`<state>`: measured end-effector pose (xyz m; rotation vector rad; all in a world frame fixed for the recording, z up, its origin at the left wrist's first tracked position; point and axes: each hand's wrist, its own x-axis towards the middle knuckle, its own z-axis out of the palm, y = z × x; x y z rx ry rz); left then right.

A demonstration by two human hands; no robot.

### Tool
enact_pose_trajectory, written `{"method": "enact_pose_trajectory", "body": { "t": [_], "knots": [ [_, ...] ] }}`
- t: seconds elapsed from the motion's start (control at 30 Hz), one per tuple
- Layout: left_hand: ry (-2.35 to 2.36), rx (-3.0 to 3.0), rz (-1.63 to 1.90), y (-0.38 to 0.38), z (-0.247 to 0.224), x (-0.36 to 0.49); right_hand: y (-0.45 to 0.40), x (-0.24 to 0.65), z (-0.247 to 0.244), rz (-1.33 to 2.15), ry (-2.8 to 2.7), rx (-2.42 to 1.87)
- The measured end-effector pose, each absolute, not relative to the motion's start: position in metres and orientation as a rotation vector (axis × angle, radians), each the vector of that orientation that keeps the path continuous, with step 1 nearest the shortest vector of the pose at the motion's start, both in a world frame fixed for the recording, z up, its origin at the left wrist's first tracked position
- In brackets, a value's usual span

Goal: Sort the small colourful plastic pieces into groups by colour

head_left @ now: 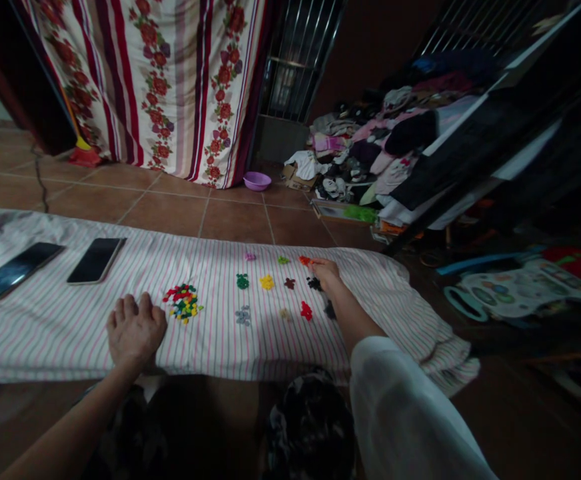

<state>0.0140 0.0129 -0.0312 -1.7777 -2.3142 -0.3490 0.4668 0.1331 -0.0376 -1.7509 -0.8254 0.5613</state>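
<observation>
My left hand (pixel 137 330) lies palm down on the striped cloth (pixel 210 340), its fingers stretched out and holding nothing. Just right of it is a mixed heap of small colored pieces (pixel 184 301), in red, yellow, green, white and blue. My right hand (pixel 326 273) reaches to the far side, fingertips pinched together at a small orange pile (pixel 304 261); what they hold is too small to make out. Around it lie single-color piles: black (pixel 314 283), brown (pixel 289 284), yellow (pixel 266 282), dark green (pixel 242 281), light green (pixel 283 260), pink (pixel 250 256), red (pixel 306 311), beige (pixel 284 314) and grey (pixel 243 315). My right forearm partly covers a dark pile (pixel 330 309).
Two phones, one dark (pixel 16 269) and one light-edged (pixel 96 260), lie at the left of the cloth. Beyond stand a floral curtain (pixel 170 87) and a purple basin (pixel 257 181) on the tiled floor. Clothes (pixel 370 140) are heaped at the back right.
</observation>
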Motion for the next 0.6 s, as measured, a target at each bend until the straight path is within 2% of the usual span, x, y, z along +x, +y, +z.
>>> {"method": "enact_pose_trajectory", "body": {
  "t": [0.13, 0.6],
  "knots": [
    [-2.338, -1.775, -0.374, 0.014, -0.033, 0.014, 0.138, 0.465, -0.042, 0.578, -0.738, -1.84],
    [-2.341, -1.781, -0.363, 0.013, -0.034, 0.013, 0.135, 0.469, -0.037, 0.725, -0.692, -1.736]
  ]
}}
